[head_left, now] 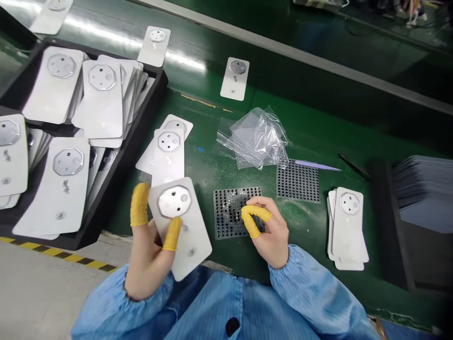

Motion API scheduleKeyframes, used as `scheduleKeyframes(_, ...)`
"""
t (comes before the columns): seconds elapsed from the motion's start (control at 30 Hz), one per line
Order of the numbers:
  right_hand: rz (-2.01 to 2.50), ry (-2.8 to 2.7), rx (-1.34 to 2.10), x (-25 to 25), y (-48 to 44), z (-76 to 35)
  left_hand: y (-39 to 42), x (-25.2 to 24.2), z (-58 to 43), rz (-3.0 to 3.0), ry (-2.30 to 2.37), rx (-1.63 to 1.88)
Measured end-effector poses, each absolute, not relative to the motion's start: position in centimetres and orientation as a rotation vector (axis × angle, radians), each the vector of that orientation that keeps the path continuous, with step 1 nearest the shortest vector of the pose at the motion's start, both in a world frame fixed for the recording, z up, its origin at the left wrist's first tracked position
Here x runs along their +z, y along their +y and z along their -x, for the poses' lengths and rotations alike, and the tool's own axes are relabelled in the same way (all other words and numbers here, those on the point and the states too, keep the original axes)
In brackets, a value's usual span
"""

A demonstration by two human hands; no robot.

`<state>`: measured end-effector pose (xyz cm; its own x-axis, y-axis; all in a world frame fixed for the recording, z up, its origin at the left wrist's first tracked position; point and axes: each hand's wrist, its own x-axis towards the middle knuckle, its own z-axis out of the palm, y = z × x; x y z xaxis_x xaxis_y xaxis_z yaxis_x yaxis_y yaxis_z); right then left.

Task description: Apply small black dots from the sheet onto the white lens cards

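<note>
My left hand, with yellow finger cots, grips a white phone back cover that has an octagonal silver camera ring. It holds the cover tilted just above the green table edge. My right hand, also in a yellow finger cot, rests with fingers curled and pinched on a sheet of small black dot stickers. What the fingertips pinch is too small to make out. A second dot sheet lies to the right of the first.
A black tray at left holds several white covers. Two covers lie beside it, and a small stack sits at right. Crumpled clear bags lie at centre. Single covers rest on the belt. A grey stack sits far right.
</note>
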<state>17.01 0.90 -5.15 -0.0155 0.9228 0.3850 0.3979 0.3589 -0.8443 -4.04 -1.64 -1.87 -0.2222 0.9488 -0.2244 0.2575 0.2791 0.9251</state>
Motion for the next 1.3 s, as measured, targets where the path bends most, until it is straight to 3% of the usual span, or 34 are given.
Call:
scheduleKeyframes(0.1,1.184,-1.685,0.443,-3.1,0.8,-16.5,-2.0,-1.2,1.7,-1.06,1.46,1.01)
scheduleKeyframes(0.23,1.131,-1.863,0.448,-1.8,0.6,-16.5,-2.1,-1.4,-0.9,-1.23,1.298,0.946)
scheduleKeyframes(0.67,1.114,-2.245,0.14,-1.7,-0.4,-18.1,-2.1,-2.1,-1.7,-1.392,1.31,0.794)
scheduleKeyframes(1.3,1.024,-2.121,0.251,-2.2,-1.0,-18.4,-2.2,-1.9,-1.9,-1.418,1.322,0.764)
